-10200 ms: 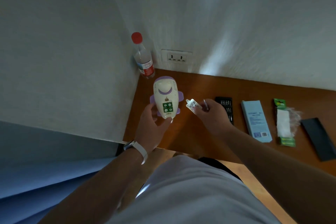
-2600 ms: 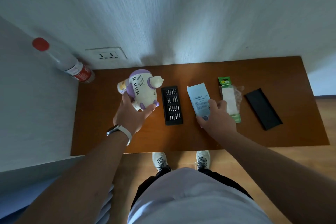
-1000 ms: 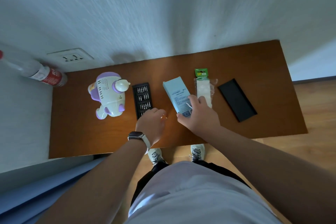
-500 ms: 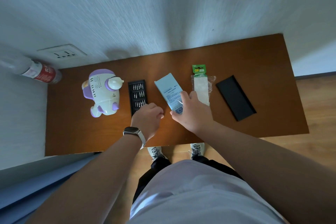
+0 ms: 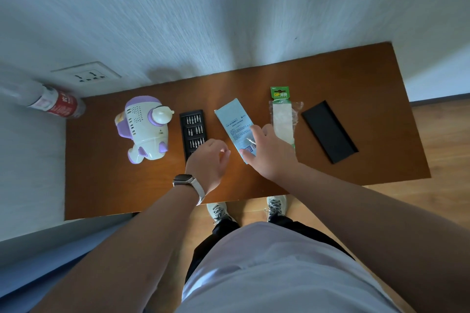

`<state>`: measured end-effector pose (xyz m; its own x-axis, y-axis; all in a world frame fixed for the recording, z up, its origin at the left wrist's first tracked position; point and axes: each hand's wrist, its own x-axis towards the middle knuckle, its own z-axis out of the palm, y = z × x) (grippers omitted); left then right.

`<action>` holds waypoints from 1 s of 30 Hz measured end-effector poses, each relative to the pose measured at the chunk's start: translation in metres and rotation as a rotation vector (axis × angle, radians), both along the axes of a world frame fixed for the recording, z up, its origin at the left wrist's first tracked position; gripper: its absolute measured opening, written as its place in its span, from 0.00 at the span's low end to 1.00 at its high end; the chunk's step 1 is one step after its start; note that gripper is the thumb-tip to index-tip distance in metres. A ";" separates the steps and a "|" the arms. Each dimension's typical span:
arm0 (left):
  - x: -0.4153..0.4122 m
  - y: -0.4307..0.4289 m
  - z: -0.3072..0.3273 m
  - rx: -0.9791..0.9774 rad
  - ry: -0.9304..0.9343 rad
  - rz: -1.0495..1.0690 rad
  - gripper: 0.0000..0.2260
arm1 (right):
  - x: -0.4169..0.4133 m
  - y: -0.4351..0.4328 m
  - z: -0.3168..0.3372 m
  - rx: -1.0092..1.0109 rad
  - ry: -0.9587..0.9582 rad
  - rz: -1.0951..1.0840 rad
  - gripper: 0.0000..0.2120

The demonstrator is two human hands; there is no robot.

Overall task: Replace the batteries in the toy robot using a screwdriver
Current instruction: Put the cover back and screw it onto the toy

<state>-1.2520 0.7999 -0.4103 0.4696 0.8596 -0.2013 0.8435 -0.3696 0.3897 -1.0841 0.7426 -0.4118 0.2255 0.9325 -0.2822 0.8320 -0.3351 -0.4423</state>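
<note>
head view, looking steeply down

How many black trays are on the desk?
2: the bit tray beside the toy robot, partly under the left hand; a plain tray right of the battery pack.

Dim room, cold light on the wall, wide-angle view with smeared edges.

The light is weak and bluish; on the wall it lies in soft pale bands, and the wall's texture is smeared into streaks that spread toward the corners. The table has a warm orange glow near its middle and is darker at its left end. The toy robot is fairly sharp, with a faint grey shadow on the wall behind it. The bottle at the left edge is stretched and blurred, and the table's edges bend from the lens.
</note>
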 end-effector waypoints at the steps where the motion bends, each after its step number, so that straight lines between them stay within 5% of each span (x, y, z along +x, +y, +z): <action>1: 0.000 0.000 0.003 -0.028 -0.014 0.044 0.05 | 0.000 -0.001 0.002 0.006 0.024 -0.015 0.22; 7: 0.002 -0.001 0.032 -0.200 -0.186 0.260 0.07 | 0.005 -0.015 0.022 0.007 0.259 -0.039 0.09; 13: -0.013 0.000 0.068 -0.383 -0.501 0.511 0.05 | -0.001 -0.015 0.066 -0.099 0.412 -0.057 0.06; 17: -0.026 0.002 0.090 -0.417 -0.568 0.541 0.06 | -0.006 -0.009 0.094 -0.105 0.418 0.023 0.14; 30: -0.063 0.010 0.147 -0.641 -1.069 0.546 0.09 | -0.055 0.013 0.152 0.141 0.334 0.228 0.10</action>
<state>-1.3145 0.8104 -0.2632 0.2801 0.8783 -0.3875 0.0031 0.4028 0.9153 -1.1391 0.7551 -0.2597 -0.0731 0.9826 -0.1706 0.6808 -0.0758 -0.7285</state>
